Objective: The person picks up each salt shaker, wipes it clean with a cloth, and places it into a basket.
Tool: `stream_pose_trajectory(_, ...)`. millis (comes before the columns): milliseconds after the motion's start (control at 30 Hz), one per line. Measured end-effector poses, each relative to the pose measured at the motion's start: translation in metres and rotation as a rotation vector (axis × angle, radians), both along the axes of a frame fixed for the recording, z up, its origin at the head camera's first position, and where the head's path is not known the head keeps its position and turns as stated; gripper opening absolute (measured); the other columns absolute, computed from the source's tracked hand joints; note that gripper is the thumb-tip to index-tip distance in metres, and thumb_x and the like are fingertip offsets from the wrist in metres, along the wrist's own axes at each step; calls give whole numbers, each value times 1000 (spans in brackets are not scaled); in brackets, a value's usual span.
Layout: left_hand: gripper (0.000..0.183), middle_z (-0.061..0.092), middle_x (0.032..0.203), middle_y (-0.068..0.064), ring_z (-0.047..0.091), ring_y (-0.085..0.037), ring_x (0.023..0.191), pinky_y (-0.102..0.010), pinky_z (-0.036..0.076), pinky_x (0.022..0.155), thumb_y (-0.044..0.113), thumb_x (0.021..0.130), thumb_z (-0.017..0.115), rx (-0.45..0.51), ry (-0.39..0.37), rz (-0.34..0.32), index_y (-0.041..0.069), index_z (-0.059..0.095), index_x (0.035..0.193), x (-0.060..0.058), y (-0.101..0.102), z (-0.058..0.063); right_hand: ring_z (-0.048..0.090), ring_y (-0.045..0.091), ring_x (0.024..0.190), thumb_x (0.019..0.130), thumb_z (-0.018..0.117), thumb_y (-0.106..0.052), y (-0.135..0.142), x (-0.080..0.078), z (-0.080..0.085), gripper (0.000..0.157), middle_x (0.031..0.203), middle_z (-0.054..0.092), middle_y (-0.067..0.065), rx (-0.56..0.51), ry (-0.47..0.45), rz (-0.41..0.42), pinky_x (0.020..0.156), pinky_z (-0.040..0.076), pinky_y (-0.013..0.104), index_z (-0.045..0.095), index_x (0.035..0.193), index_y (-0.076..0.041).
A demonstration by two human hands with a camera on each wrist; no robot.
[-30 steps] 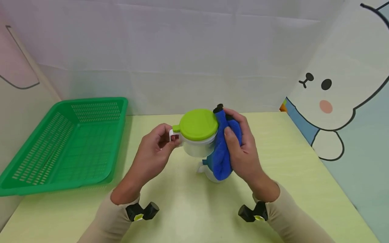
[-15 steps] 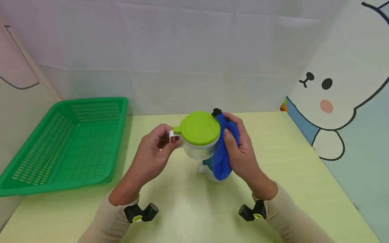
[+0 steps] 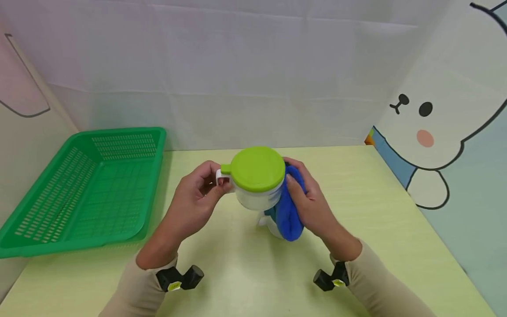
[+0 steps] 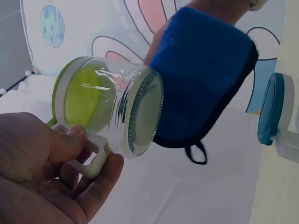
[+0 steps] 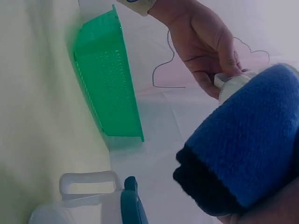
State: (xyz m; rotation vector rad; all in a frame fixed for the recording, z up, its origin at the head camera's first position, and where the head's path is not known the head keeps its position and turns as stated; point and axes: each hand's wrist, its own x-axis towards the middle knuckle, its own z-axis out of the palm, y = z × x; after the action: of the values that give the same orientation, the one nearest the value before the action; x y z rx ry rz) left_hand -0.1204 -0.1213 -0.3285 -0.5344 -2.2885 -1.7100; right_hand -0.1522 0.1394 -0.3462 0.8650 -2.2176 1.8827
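My left hand (image 3: 196,198) pinches the white handle (image 4: 96,161) of a clear glass jar (image 4: 117,98) with a lime-green lid (image 3: 257,169), held up above the table. In the left wrist view the jar lies tilted with its ribbed base toward the cloth. My right hand (image 3: 314,202) grips a folded blue cloth (image 3: 289,211) with dark edging and presses it against the jar's right side. Below and behind the cloth stands a second jar (image 5: 88,207) with a teal lid (image 4: 271,109) and a white handle, partly hidden in the head view.
A green plastic basket (image 3: 156,189) with slatted sides sits on the left of the pale yellow table (image 3: 237,273). Behind the table hangs a white sheet (image 3: 237,79). At the right stands a wall panel with a cartoon animal (image 3: 439,101).
My right hand and the cloth have shifted slightly left and down around the jar, and the cloth's dark top end has gone out of sight. The jar has dipped slightly, its lid tipping toward the camera.
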Motion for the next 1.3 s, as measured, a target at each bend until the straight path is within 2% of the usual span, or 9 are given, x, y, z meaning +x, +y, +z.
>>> stream_pose_trajectory(67,17,61,90,-8,57,-26,81,-25,56,74,-6,93,72,-1,-6,-13,4,59,98,-1,-1,-1,58,26,116,111,40,-8,1,0,0,40,133,57,7,-3,-8,13,99,49,30,44,151,-8)
stream_pose_trajectory(233,16,61,90,-5,59,-26,80,-26,56,75,-3,94,72,-41,-11,-61,5,59,99,-4,2,-3,54,30,121,111,40,-12,2,5,5,45,141,52,10,-59,59,-21,102,45,32,40,156,-14)
stream_pose_trajectory(433,17,61,91,-8,62,-26,83,-30,59,79,-6,94,71,7,-6,-67,5,59,99,-4,2,-3,54,25,125,112,34,-10,0,8,-9,47,139,53,6,-1,5,20,106,43,32,32,159,-16)
stream_pose_trajectory(567,16,61,91,-7,62,-24,83,-31,59,79,-6,94,70,-22,-16,-94,5,58,98,-6,2,-4,54,29,123,111,37,-11,0,7,-2,45,142,52,9,-61,82,-29,104,45,32,39,156,-14)
stream_pose_trajectory(667,17,62,91,-6,62,-25,84,-31,59,80,-8,94,69,2,0,-126,4,58,98,-7,2,-6,55,31,120,110,35,-11,1,8,-1,45,141,52,11,-88,118,-39,102,46,32,40,155,-9)
stream_pose_trajectory(800,19,63,92,-6,63,-25,84,-30,60,80,-13,92,68,30,33,-143,3,59,99,-6,-1,-4,58,25,117,111,33,-7,3,7,-7,43,135,56,8,-12,66,28,100,48,31,40,154,-6)
stream_pose_trajectory(1000,22,63,93,-7,66,-18,88,-31,59,83,-15,92,68,-56,71,-200,5,59,95,-10,2,-8,57,28,118,112,35,-12,13,4,5,42,141,53,10,18,90,5,99,47,29,44,153,-12)
stream_pose_trajectory(1200,30,60,92,1,68,-16,88,-33,61,82,-19,88,69,-53,179,-222,9,59,91,-6,-1,-14,60,23,118,113,34,-15,20,0,2,41,142,56,8,175,-19,137,100,49,33,43,153,-12)
stream_pose_trajectory(1300,31,59,92,5,66,-13,89,-32,60,84,-16,87,73,-128,211,-237,11,58,91,-6,-1,-19,57,22,125,113,37,-15,24,0,12,41,146,54,7,217,17,167,104,46,32,45,153,-14)
